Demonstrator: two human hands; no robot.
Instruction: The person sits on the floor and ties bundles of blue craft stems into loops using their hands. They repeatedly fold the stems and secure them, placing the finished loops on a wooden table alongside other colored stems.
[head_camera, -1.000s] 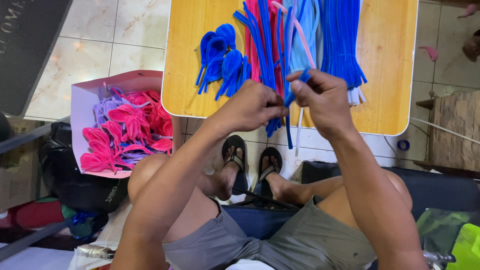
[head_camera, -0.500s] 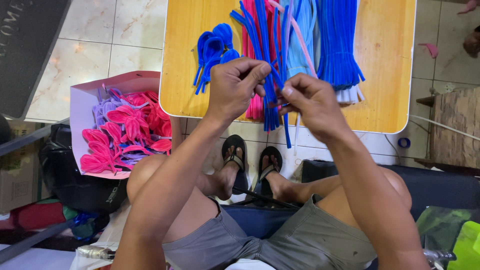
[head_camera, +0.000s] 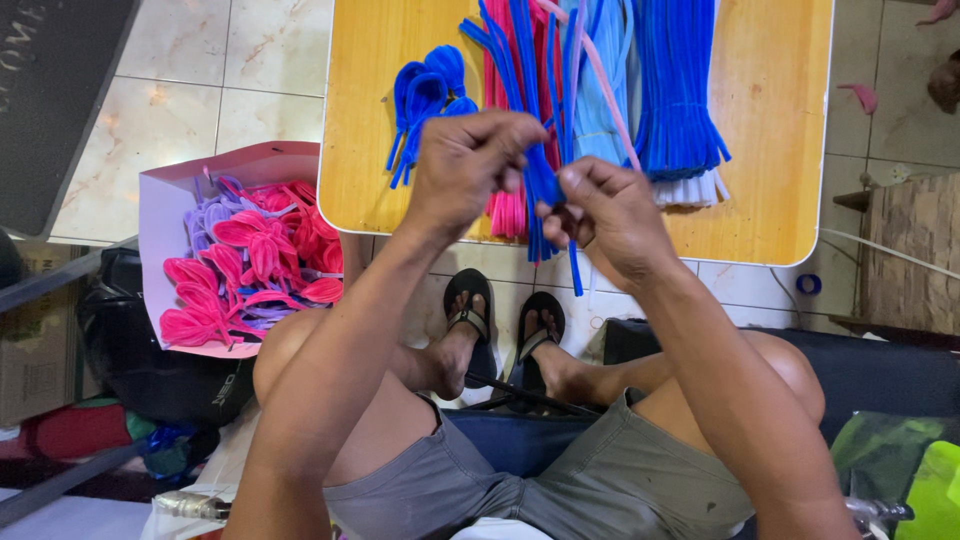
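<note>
Currently left hand (head_camera: 470, 165) and right hand (head_camera: 600, 215) both pinch closed on one blue pipe cleaner (head_camera: 545, 190) held between them; its tail hangs below the right hand, over wooden table (head_camera: 770, 150).

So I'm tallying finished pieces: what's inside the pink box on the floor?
The pink box holds pink and purple folded pipe-cleaner shapes, piled loosely. Its right end sits under the yellow table and the left forearm, so anything there, or buried lower, is hidden.
</note>
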